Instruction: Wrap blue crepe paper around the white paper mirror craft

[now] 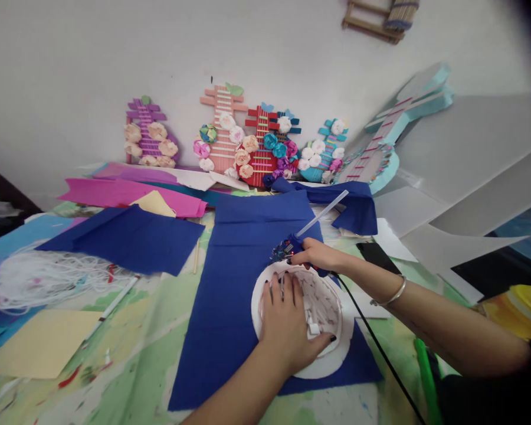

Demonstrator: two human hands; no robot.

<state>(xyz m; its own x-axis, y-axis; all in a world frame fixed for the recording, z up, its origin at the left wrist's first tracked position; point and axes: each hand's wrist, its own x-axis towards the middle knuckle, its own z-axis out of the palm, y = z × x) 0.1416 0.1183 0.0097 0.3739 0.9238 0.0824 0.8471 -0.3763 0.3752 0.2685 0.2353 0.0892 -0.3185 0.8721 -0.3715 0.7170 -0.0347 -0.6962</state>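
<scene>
Blue sheeting (216, 330) lies across the green-smeared tabletop (141, 360) under the hollow white round form (325, 367), which I take as the clock's centre. My left hand (284, 323) is laid over it, fingers fanned wide and gripping nothing I can make out; it covers much of the hollow. At 12 o'clock, just beyond the rim, my right hand (321, 255) is curled round a glue gun (283, 249), the fingers closed on its body; a pale glue stick (323, 211) juts toward 1, and I can't make out the nozzle. Its black cord (371, 333) trails off past 4. My right forearm crosses at 3, close to a flat black slab (376, 257) at 2. A yellow tub (520, 313) sits at 3, a green object (427, 381) nearer 4. White string (57, 277) is heaped at 9, with a cream sheet (39, 345) just below it. Around 10 are a thin wooden stick (196, 257), a dark blue piece (128, 236) and pink sheets (133, 192). Flowered lute-shaped models (259, 147) line the wall from 10 to 12; a big turquoise one (398, 121) leans at 1.
</scene>
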